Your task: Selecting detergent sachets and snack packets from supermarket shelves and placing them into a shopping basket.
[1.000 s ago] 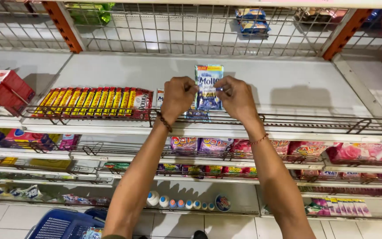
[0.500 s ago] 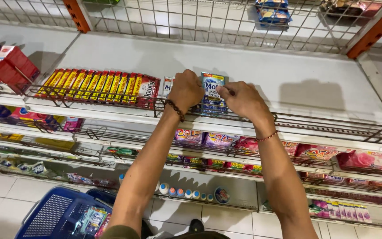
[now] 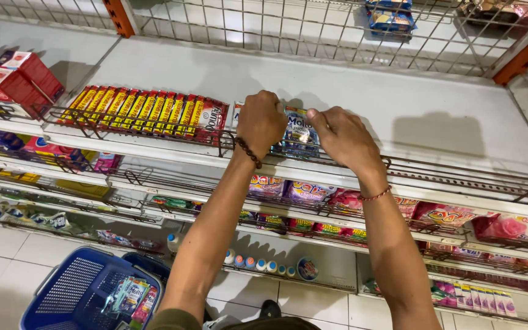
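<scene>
At the far left of the shelf [image 3: 435, 116] stood red boxes [image 3: 22, 79], and beside them a row of red-and-yellow packets [image 3: 139, 110] leaned against the wire rail [image 3: 459, 171]. Down on the floor sat a blue basket [image 3: 74, 287] with a few pouches in it. The left hand [image 3: 261, 122], a dark bead bracelet at its wrist, was curled into a narrow grip on the left edge of a blue pouch [image 3: 300, 137]. The pouch stood upright on the white shelf, just behind the rail and right of the packets. The right hand [image 3: 343, 137], with a thin red band at its wrist, pinched the pouch's right edge, thumb on top. Both hands held the same pouch between them. Below, lower shelves carried pink sachets [image 3: 447, 214]. To the right, the shelf was bare white.
</scene>
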